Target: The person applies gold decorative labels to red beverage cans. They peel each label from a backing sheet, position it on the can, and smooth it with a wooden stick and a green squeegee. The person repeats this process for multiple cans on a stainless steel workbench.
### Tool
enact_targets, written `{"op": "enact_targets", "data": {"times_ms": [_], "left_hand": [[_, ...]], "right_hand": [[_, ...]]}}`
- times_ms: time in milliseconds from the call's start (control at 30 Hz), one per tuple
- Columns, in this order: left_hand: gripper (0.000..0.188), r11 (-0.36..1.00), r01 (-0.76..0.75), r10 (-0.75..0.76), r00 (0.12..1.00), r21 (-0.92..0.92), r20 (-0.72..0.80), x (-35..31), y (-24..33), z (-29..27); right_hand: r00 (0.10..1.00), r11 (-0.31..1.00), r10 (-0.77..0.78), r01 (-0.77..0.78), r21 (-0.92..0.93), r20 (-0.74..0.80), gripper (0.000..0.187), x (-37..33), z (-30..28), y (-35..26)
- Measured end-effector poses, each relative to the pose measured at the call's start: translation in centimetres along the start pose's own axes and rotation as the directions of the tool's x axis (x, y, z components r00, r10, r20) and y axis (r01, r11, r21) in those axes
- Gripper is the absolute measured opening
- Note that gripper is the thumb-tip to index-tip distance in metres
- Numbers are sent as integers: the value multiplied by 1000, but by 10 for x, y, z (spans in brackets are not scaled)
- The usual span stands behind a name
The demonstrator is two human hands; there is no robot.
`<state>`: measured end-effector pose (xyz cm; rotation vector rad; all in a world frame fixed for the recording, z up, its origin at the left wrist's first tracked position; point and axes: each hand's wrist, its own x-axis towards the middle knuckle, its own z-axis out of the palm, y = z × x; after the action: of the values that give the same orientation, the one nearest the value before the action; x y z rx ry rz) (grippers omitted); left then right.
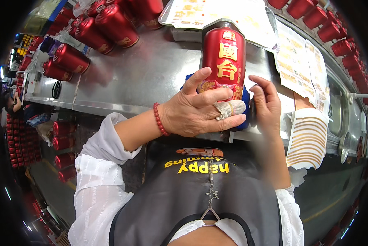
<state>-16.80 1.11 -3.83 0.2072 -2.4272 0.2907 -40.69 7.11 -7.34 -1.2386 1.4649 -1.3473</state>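
Note:
A red bottle (229,53) with raised gold characters and gold ornament near its base lies on the metal bench with its dark end away from me. My left hand (192,108) grips its lower part: the thumb is at the left side and the fingers reach across the front. A white knitted finger cover (231,108) is on one finger, and a red bead bracelet (159,119) circles the wrist. Beside the bottle's right side, my right hand (266,102) is open with thumb and forefinger apart. Blue cloth (245,106) shows under the bottle; my left fingers hide part of its base.
Behind the bottle is a stack of printed sticker sheets (188,14). More sheets (296,61) lie at the right, and a sheet of curved gold strips (307,137) hangs over the bench edge. Several red bottles (116,24) stand at the back left. A sink (335,106) is at the far right.

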Motion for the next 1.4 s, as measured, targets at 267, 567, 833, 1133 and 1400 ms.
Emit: {"op": "enact_targets", "data": {"times_ms": [267, 567, 833, 1133, 1400], "left_hand": [[33, 957, 286, -290, 952, -51, -102, -42, 27, -1], [35, 976, 170, -150, 977, 137, -151, -26, 7, -3], [34, 994, 31, -29, 999, 107, -23, 6, 10, -4], [43, 870, 480, -460, 873, 114, -164, -25, 40, 7], [63, 746, 666, -666, 746, 8, -16, -25, 47, 2]], "right_hand": [[892, 329, 421, -322, 888, 167, 47, 4, -28, 11], [821, -269, 458, -238, 933, 342, 67, -29, -40, -2], [891, 144, 402, -291, 946, 213, 58, -27, -43, -19], [977, 713, 142, -213, 668, 160, 26, -24, -43, -28], [969, 819, 103, -212, 533, 226, 15, -26, 1, -57]]}}
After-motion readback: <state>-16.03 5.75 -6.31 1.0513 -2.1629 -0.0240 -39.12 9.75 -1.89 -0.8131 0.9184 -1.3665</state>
